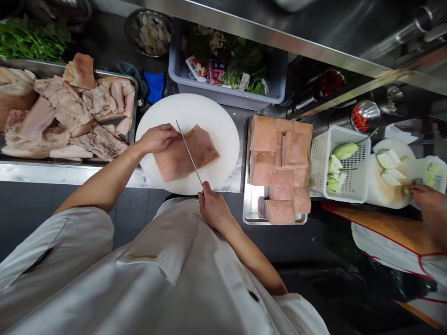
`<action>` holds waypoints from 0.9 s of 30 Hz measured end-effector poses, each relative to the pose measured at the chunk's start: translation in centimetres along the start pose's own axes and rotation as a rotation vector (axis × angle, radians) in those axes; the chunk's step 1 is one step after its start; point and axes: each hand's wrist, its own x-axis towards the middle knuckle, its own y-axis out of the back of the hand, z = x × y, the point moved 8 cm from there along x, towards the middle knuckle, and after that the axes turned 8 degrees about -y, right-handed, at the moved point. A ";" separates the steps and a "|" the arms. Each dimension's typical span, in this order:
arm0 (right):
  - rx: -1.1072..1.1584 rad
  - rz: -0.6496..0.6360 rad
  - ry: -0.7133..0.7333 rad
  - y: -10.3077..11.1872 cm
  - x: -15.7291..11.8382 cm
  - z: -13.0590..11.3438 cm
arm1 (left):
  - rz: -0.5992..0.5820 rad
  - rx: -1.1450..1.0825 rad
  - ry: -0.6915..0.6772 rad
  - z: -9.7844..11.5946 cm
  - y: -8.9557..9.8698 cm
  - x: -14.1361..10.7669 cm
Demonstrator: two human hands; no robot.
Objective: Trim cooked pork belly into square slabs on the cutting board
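A skin-up slab of pork belly (174,161) lies on the round white cutting board (223,118). My left hand (161,137) presses on the slab's upper left part, its fingers bent and closed against the meat. In my right hand (213,204) is the handle of a knife (189,152), gripped near the board's front edge. The blade runs slantwise across the slab, seen nearly edge-on; how deep it sits in the meat I cannot tell. Darker, browned skin shows on the right part of the slab.
Left stands a tray of cooked pork pieces (66,109); right, a metal tray (256,207) stacked with pork blocks (267,163). Behind the board are a grey bin (223,95) of scraps and a bowl (131,35). A co-worker's hand (424,195) is beside another board (379,186).
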 end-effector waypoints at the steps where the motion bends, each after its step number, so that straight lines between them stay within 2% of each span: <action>1: 0.005 0.004 0.003 0.0 0.0 0.0 | -0.005 0.000 0.004 0.0 0.0 0.0; 5: 0.042 0.021 0.005 -0.1 0.3 0.3 | -0.016 -0.001 0.007 0.2 -0.1 -0.2; 8: 0.190 0.060 0.030 0.2 0.6 1.5 | -0.038 -0.028 0.066 -0.3 0.1 -0.2; 11: 0.524 0.070 0.064 0.0 0.4 4.5 | -0.149 -0.152 0.190 -1.7 0.0 1.4; 13: 0.745 0.102 0.027 -0.4 -0.2 7.5 | -0.269 -0.278 0.192 -1.7 -0.6 3.7; 17: 1.052 0.216 -0.086 -1.6 -1.2 13.2 | -0.425 -0.411 0.116 0.1 -1.9 9.2; 20: 1.182 0.216 -0.096 -2.8 -1.1 15.3 | -0.468 -0.372 0.078 2.1 -2.6 11.5; 24: 1.193 0.178 -0.102 -4.8 -0.3 16.8 | -0.573 -0.256 0.012 4.9 -2.4 11.1; 27: 1.140 0.164 -0.083 -5.5 0.0 17.3 | -0.579 -0.185 -0.031 7.1 -0.7 9.1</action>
